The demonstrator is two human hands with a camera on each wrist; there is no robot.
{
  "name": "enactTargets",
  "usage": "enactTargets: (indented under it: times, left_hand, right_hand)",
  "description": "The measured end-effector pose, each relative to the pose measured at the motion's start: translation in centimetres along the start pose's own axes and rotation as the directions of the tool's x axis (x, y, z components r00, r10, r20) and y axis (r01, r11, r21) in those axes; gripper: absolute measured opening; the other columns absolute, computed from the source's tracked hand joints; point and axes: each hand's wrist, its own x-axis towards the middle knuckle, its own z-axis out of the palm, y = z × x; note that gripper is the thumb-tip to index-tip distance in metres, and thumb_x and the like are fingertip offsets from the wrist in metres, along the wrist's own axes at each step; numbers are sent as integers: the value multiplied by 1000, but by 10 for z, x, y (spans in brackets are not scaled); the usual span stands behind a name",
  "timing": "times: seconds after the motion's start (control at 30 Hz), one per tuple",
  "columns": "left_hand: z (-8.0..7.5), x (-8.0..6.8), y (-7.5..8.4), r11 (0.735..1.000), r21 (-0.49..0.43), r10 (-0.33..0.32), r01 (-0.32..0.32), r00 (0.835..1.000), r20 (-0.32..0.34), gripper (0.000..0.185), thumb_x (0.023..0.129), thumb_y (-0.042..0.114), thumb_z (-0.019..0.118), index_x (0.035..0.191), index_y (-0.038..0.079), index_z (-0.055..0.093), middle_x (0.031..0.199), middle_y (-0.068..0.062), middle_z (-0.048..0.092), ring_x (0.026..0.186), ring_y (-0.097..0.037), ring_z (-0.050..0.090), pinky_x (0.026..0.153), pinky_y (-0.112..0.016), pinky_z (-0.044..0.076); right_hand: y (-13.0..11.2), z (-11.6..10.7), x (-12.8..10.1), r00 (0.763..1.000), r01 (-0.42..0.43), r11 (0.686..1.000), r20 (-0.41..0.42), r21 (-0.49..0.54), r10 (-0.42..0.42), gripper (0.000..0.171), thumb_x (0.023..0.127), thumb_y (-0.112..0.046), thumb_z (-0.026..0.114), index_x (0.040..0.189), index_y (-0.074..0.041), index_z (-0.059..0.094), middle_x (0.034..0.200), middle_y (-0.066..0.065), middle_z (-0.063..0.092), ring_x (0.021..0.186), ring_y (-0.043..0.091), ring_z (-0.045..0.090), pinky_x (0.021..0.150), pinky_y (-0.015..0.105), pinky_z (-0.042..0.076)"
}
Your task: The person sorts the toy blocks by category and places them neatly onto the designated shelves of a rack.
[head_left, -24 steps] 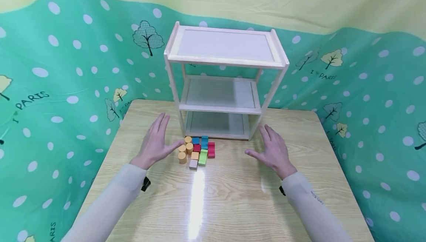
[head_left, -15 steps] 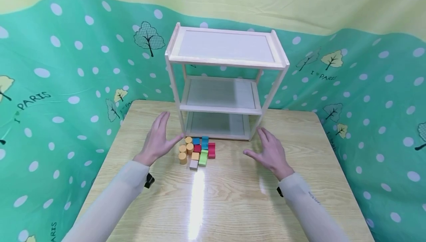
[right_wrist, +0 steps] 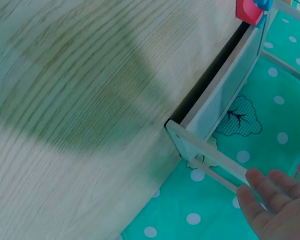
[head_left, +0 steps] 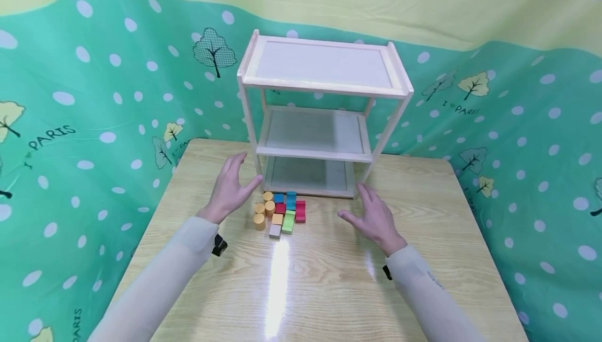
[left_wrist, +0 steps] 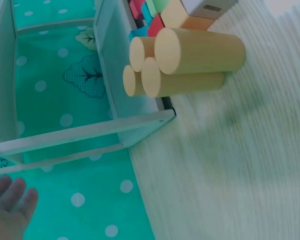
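Observation:
A cluster of small coloured wooden blocks (head_left: 280, 212) lies on the wooden table (head_left: 305, 279) just in front of a pale three-tier wooden shelf (head_left: 320, 117). The yellow cylinders (left_wrist: 185, 60) stand at its left side, with red, blue, green and grey blocks beside them. My left hand (head_left: 231, 187) hovers open left of the blocks, fingers straight, holding nothing. My right hand (head_left: 371, 217) hovers open to the right of them, near the shelf's front right leg (right_wrist: 190, 145). Neither hand touches a block.
A green dotted cloth with tree prints (head_left: 94, 122) hangs round the table on the left, back and right. The shelf's tiers hold nothing. The table's front half is bare wood with a bright glare streak (head_left: 277, 279).
Both hands have drifted slightly forward and inward, toward the shelf and the blocks. The blocks have not moved.

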Motion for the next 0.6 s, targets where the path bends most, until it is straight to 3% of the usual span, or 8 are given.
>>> enactTargets:
  times: [0.27,0.6]
  left_hand:
    - [6,9,3,990,-136,-37,28,997,-65,66,89,31,69,138,-3,41,129,-21,47,110,-36,52,93,-48,45]
    - [7,23,12,952,-292,-120,88,988,-94,53,90,28,67,131,-1,48,123,-18,52,110,-36,53,96,-45,45]
  right_hand:
    - [-8,8,3,999,-38,999,38,36,37,93,80,-67,60,150,-13,28,144,20,39,127,41,41,95,59,40]
    - [-18,15,7,999,-22,998,48,63,19,92,81,-63,63,149,-10,29,139,22,45,121,41,48,92,58,43]
